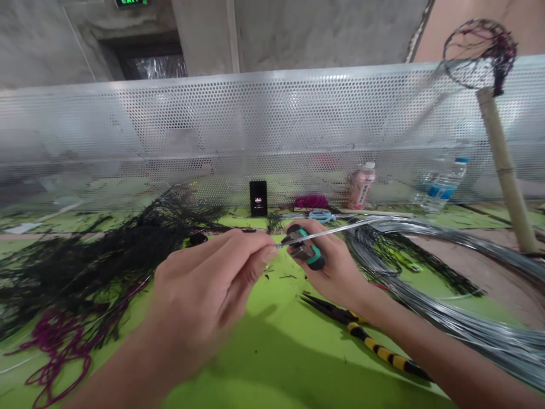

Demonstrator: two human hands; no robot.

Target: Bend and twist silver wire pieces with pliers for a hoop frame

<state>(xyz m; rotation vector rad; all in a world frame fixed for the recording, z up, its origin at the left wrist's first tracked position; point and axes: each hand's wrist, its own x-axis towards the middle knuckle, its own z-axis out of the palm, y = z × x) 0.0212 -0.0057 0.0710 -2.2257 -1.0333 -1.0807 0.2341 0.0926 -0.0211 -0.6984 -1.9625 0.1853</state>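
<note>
My left hand (208,284) hovers over the green table (264,352), its fingers pinched on the near end of a thin steel wire (332,230). My right hand (332,267) is closed round the teal-and-black handles of a pair of pliers (306,247), whose jaws meet the wire just right of my left fingertips. The wire runs off to the right toward a big coil of steel wire (460,284).
A heap of black fibres (106,255) and magenta cord (55,346) lies left. Yellow-and-black pliers (366,338) lie under my right forearm. A perforated metal screen (272,130) backs the table, with a phone (258,197), bottles (361,184) and a bamboo post (504,170).
</note>
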